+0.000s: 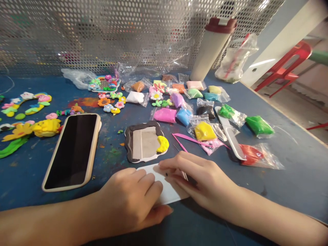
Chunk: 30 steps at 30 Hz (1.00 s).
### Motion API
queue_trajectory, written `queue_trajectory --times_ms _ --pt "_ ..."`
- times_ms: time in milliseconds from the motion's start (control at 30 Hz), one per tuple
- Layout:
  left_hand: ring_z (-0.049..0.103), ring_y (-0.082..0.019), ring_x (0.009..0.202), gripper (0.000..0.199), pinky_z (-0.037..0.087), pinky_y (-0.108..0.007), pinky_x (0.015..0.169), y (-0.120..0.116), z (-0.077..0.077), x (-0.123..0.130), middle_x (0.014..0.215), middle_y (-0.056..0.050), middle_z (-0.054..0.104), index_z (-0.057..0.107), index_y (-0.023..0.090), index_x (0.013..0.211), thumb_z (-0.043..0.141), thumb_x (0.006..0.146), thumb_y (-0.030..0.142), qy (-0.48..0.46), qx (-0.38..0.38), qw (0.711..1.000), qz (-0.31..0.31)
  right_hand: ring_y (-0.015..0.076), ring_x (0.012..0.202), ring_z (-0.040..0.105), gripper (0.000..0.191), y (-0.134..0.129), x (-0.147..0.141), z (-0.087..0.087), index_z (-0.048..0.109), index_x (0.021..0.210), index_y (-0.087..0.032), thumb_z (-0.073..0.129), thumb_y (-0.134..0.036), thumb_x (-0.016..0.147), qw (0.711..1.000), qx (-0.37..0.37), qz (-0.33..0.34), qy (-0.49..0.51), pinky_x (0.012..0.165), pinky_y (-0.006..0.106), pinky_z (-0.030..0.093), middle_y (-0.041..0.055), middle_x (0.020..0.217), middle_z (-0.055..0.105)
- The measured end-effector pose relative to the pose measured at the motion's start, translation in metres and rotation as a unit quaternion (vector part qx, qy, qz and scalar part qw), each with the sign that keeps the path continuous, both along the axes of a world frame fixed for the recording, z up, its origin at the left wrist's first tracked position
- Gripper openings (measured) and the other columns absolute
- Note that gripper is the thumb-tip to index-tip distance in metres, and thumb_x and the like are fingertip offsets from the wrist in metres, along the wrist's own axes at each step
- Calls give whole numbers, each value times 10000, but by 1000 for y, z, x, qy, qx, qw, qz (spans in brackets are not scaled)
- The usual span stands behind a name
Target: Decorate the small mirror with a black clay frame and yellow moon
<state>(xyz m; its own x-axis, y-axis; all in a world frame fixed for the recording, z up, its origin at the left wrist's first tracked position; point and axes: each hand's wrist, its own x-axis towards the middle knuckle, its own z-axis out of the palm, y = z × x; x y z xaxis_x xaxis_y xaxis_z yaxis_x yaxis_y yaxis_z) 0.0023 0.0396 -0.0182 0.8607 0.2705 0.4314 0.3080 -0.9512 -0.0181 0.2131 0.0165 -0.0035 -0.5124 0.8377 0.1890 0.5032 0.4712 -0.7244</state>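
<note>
A small white card (171, 195) lies at the front of the table, partly hidden by both hands. My left hand (130, 196) is closed at its left side, fingers curled over it and the thumb along its near edge. Over the card, my right hand (202, 174) pinches a tiny dark bit of clay (166, 174) between thumb and forefinger. Just beyond the hands sits a small frame (130, 147) edged with dark grey clay, a yellow crescent moon (162, 144) on its right side. Pink modelling tools (188, 138) lie to the right of this frame.
A phone (71, 150) lies at left, near clay flowers and figures (47, 127). Several bags of coloured clay (165, 115) spread across the back and right, with a white comb (230, 135). A tumbler (212, 48) stands before a perforated metal screen (102, 34).
</note>
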Motion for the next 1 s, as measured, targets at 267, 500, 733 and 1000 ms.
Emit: queue_trajectory --times_ms 267,500,733,1000 --pt "588 -141 561 210 407 -291 469 0 2 -9 672 -4 647 617 74 1019 536 880 207 -42 -29 998 -32 144 802 621 192 2 9 6 630 930 -161 443 -119 920 999 10 -30 -6 718 248 507 72 899 629" --pt "541 -142 558 245 370 -293 497 17 3 -14 638 23 580 628 140 1121 522 918 229 33 36 999 13 147 796 609 192 4 12 0 627 924 -175 449 -108 905 1000 -21 -18 -11 714 258 512 65 904 622" --pt "531 -131 580 309 347 -286 506 29 0 -15 668 25 553 577 144 1221 541 918 193 85 64 994 -32 143 801 588 199 8 15 -1 626 931 -149 430 -116 921 1000 -25 -1 -6 713 250 499 72 904 601" --pt "573 -132 597 249 388 -297 483 31 11 -11 732 -1 632 593 71 1156 469 948 129 88 42 990 -107 143 825 595 217 9 14 -1 636 968 -125 427 -100 914 1000 -26 7 -13 727 247 492 82 932 600"
